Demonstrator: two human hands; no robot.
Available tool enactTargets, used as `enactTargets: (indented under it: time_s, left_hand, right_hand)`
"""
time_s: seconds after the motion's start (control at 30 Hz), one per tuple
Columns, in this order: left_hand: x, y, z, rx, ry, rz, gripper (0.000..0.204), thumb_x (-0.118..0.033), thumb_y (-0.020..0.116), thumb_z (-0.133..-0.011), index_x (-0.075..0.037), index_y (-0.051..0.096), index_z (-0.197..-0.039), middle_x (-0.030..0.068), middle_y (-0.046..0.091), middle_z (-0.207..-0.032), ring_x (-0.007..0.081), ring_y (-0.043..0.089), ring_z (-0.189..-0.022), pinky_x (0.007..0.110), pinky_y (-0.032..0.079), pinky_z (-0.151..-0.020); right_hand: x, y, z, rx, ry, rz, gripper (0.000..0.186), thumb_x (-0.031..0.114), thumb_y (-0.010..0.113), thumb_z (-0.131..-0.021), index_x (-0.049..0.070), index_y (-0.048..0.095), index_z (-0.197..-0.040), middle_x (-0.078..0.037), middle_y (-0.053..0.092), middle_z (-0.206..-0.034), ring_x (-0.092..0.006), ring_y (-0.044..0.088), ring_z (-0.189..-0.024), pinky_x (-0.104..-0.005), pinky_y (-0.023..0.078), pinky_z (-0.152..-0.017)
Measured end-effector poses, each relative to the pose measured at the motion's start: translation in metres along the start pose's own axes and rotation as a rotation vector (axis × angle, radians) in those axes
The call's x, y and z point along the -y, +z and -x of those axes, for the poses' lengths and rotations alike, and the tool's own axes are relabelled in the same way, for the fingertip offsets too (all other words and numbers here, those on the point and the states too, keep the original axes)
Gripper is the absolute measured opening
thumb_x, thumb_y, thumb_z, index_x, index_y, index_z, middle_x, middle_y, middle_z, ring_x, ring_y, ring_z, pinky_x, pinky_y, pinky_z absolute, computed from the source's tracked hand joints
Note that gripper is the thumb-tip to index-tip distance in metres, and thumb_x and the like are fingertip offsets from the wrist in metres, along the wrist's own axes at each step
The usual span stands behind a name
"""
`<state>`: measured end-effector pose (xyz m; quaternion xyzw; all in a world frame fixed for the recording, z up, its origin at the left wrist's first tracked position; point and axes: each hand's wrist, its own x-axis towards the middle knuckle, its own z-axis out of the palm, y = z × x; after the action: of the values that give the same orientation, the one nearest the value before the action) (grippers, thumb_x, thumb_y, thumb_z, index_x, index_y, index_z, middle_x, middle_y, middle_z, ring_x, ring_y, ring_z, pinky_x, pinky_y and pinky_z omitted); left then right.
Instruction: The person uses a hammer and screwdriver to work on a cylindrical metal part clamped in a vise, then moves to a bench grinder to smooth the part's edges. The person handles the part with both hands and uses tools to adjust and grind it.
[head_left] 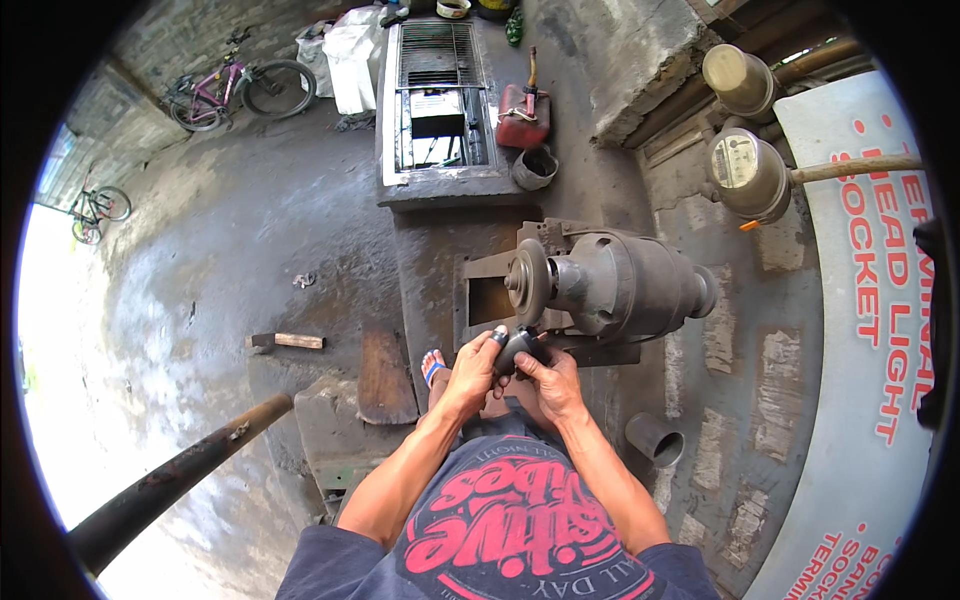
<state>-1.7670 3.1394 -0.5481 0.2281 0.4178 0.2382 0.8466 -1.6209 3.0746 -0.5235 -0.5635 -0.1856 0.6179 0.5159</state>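
Note:
My left hand [474, 372] and my right hand [556, 386] are both closed on a small dark rounded metal piece [514, 352]. I hold it between fingers and thumbs in front of my body, just below a grinding wheel [535, 285]. Whether the piece touches the wheel I cannot tell. The wheel is fixed on the shaft of a large, dusty electric motor [632, 285], which rests on a metal frame [600, 352] beyond my right hand. The undersides of the piece and some of my fingers are hidden.
A hammer [295, 341] and a wooden board [383, 380] lie to the left, with a dark pole [190, 475] slanting nearer. Ahead stand a framed metal grille [437, 60], a red jerrycan [523, 118] and a can [535, 168]. A metal pipe [655, 440] and a signboard [850, 250] are at right.

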Motion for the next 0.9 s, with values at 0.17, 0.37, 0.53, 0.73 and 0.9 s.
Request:
enactTargets:
  time_s: [0.17, 0.37, 0.53, 0.73, 0.9]
  left_hand:
    - [0.0, 0.0, -0.002, 0.001, 0.007, 0.054, 0.041, -0.044, 0.05, -0.108, -0.006, 0.065, -0.109, 0.0038, 0.063, -0.072, 0.0085, 0.055, -0.05, 0.021, 0.041, -0.037]
    - [0.007, -0.014, 0.017, -0.03, -0.144, 0.172, 0.052, -0.055, 0.048, -0.106, -0.007, 0.066, -0.117, 0.0058, 0.063, -0.075, 0.0084, 0.051, -0.049, 0.021, 0.036, -0.035]
    - [0.01, -0.029, 0.028, 0.171, -0.332, 0.428, 0.062, -0.066, 0.04, -0.104, -0.012, 0.062, -0.126, 0.0123, 0.06, -0.077, 0.0097, 0.046, -0.045, 0.02, 0.032, -0.032]
    - [0.022, -0.022, 0.051, 0.274, -0.349, 0.661, 0.065, -0.067, 0.041, -0.102, -0.011, 0.061, -0.128, 0.0151, 0.06, -0.077, 0.015, 0.046, -0.043, 0.022, 0.032, -0.032]
    - [0.041, -0.012, 0.072, 0.263, -0.206, 0.786, 0.066, -0.063, 0.039, -0.104, -0.005, 0.061, -0.127, 0.0164, 0.061, -0.077, 0.0165, 0.049, -0.043, 0.022, 0.037, -0.032]
  right_hand:
    - [-0.001, 0.003, -0.004, -0.028, 0.089, -0.02, 0.031, 0.02, 0.08, -0.091, -0.004, 0.068, -0.107, -0.008, 0.071, -0.091, -0.0153, 0.064, -0.08, -0.0298, 0.051, -0.075]
    - [-0.022, -0.015, 0.012, -0.078, 0.065, 0.042, 0.034, 0.02, 0.079, -0.091, -0.003, 0.069, -0.114, -0.007, 0.071, -0.094, -0.0143, 0.064, -0.083, -0.0318, 0.053, -0.073]
    - [-0.033, -0.093, 0.013, -0.315, 0.156, -0.233, 0.024, 0.029, 0.066, -0.102, 0.006, 0.065, -0.103, -0.007, 0.066, -0.09, -0.0224, 0.064, -0.081, -0.0387, 0.054, -0.072]
    - [-0.058, -0.152, -0.037, -0.577, 0.071, -0.439, 0.021, 0.029, 0.056, -0.106, 0.008, 0.061, -0.109, -0.009, 0.064, -0.09, -0.027, 0.062, -0.079, -0.0441, 0.053, -0.071]
    - [-0.059, -0.172, -0.055, -0.574, 0.067, -0.217, 0.019, 0.022, 0.051, -0.107, 0.006, 0.059, -0.114, -0.011, 0.063, -0.089, -0.0262, 0.063, -0.074, -0.0412, 0.054, -0.07]
